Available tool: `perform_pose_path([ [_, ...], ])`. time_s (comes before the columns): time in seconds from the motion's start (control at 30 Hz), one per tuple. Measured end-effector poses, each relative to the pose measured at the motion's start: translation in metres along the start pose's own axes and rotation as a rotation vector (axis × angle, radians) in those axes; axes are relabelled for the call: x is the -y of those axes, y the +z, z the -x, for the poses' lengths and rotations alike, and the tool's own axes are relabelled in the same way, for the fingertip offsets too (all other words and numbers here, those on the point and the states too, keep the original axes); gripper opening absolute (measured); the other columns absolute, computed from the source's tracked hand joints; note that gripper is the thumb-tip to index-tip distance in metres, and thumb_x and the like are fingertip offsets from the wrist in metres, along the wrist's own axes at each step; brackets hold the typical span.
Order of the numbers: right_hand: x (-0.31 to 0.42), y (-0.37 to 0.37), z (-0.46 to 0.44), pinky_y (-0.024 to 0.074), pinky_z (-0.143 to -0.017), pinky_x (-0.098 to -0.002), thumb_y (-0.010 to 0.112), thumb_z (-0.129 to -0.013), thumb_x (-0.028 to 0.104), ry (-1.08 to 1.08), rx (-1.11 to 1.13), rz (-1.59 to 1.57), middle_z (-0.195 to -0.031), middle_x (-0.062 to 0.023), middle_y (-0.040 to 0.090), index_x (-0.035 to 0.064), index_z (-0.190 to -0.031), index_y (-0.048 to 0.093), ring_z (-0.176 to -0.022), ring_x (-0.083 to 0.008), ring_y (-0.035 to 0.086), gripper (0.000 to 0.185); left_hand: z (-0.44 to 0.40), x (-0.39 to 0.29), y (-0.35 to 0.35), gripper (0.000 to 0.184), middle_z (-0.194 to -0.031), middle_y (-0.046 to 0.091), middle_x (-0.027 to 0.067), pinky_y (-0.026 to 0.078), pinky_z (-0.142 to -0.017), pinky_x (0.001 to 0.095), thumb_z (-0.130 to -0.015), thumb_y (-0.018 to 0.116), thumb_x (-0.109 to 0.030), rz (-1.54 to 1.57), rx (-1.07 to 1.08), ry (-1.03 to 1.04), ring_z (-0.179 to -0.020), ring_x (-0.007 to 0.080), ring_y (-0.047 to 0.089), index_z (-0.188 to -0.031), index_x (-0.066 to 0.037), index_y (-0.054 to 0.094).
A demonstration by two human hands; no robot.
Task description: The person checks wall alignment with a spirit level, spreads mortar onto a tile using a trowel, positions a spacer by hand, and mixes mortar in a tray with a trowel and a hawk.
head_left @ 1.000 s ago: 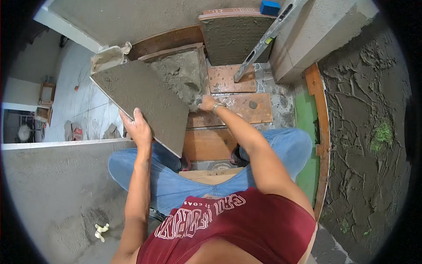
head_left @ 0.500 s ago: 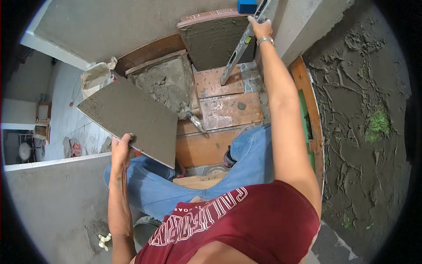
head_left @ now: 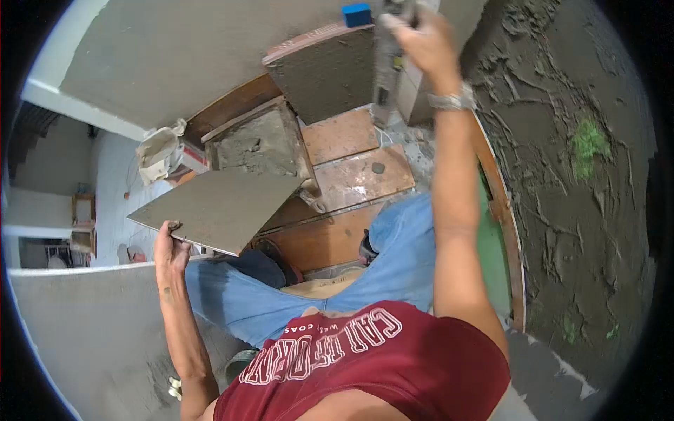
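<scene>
My left hand (head_left: 170, 249) grips the lower edge of a square tile (head_left: 217, 207), whose upper face is coated in grey mortar. The tile is held tilted over my left leg and partly covers a wooden mortar box (head_left: 298, 140). At the top, my right hand (head_left: 427, 43), smeared by motion, is closed around the upper part of a spirit level (head_left: 384, 84). The level stands nearly upright beside a mortar-coated panel (head_left: 326, 74) leaning at the wall. A blue block (head_left: 357, 15) sits at that panel's top edge. Past the tile, a tool handle (head_left: 312, 200) shows, its other end hidden.
Wooden boards (head_left: 351, 175) lie on the floor between my legs and the wall. A dirty white container (head_left: 160, 153) stands left of the mortar box. Rough mortar with ridges (head_left: 554, 175) spreads at the right, behind a wooden edge (head_left: 502, 210).
My right hand has lifted the spirit level off the boards and turned it more upright, toward the wall's corner. The tile in my left hand has tipped flatter. The view has shifted slightly.
</scene>
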State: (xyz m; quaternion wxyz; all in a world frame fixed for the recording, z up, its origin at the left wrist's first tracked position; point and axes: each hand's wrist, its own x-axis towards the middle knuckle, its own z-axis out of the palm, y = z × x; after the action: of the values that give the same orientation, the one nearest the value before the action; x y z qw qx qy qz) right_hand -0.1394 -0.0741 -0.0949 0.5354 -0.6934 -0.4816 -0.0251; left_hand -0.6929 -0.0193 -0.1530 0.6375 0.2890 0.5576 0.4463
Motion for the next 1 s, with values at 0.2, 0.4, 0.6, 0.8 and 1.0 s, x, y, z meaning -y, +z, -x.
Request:
perform_pose_path([
  [0.2, 0.037, -0.095, 0.022, 0.0435, -0.067, -0.0283, 0.071, -0.084, 0.029, -0.115, -0.278, -0.088, -0.075, -0.0031, 0.064, 0.0028, -0.089, 0.067, -0.068, -0.0133, 0.056, 0.027, 0.028, 0.004, 0.080, 0.028, -0.114, 0.059, 0.0139, 0.047, -0.098, 0.0433, -0.088, 0.052, -0.004, 0.181, 0.181, 0.028, -0.110, 0.0266, 0.057, -0.114, 0.004, 0.052],
  [0.4, 0.042, -0.135, 0.042, 0.0440, -0.075, -0.0254, 0.069, -0.084, 0.018, -0.118, -0.373, -0.162, -0.085, -0.0046, 0.067, -0.0027, -0.093, 0.069, -0.078, -0.0119, 0.057, 0.023, -0.023, 0.040, 0.238, 0.029, -0.131, 0.044, 0.0276, 0.042, -0.103, 0.0613, -0.100, 0.038, -0.011, 0.348, 0.175, -0.067, -0.121, 0.0404, 0.049, -0.121, 0.009, 0.039],
  [0.6, 0.041, -0.160, 0.058, 0.0455, -0.083, -0.0252, 0.063, -0.086, 0.007, -0.214, -0.346, -0.307, -0.098, -0.0092, 0.067, -0.0090, -0.099, 0.067, -0.087, -0.0142, 0.061, 0.022, -0.072, 0.075, 0.360, 0.037, -0.134, 0.036, 0.0321, 0.053, -0.090, 0.0622, -0.100, 0.031, -0.010, 0.300, 0.066, -0.141, -0.119, 0.0477, 0.049, -0.133, 0.008, 0.029],
  [0.8, 0.047, -0.161, 0.066, 0.0462, -0.085, -0.0256, 0.064, -0.084, 0.005, -0.227, -0.395, -0.308, -0.103, -0.0115, 0.066, -0.0105, -0.102, 0.067, -0.091, -0.0149, 0.062, 0.023, -0.135, 0.119, 0.425, 0.047, -0.143, 0.037, 0.0212, 0.053, -0.085, 0.0669, -0.095, 0.045, -0.003, 0.420, -0.046, -0.255, -0.122, 0.0413, 0.048, -0.140, 0.001, 0.031],
  [1.0, 0.045, -0.158, 0.064, 0.0453, -0.080, -0.0237, 0.069, -0.079, -0.004, -0.291, -0.404, -0.331, -0.095, -0.0115, 0.066, -0.0125, -0.107, 0.062, -0.082, -0.0124, 0.059, 0.030, -0.167, 0.146, 0.477, 0.051, -0.138, 0.043, 0.0206, 0.059, -0.078, 0.0592, -0.092, 0.059, -0.009, 0.438, -0.334, -0.339, -0.118, 0.0351, 0.051, -0.136, 0.003, 0.038],
])
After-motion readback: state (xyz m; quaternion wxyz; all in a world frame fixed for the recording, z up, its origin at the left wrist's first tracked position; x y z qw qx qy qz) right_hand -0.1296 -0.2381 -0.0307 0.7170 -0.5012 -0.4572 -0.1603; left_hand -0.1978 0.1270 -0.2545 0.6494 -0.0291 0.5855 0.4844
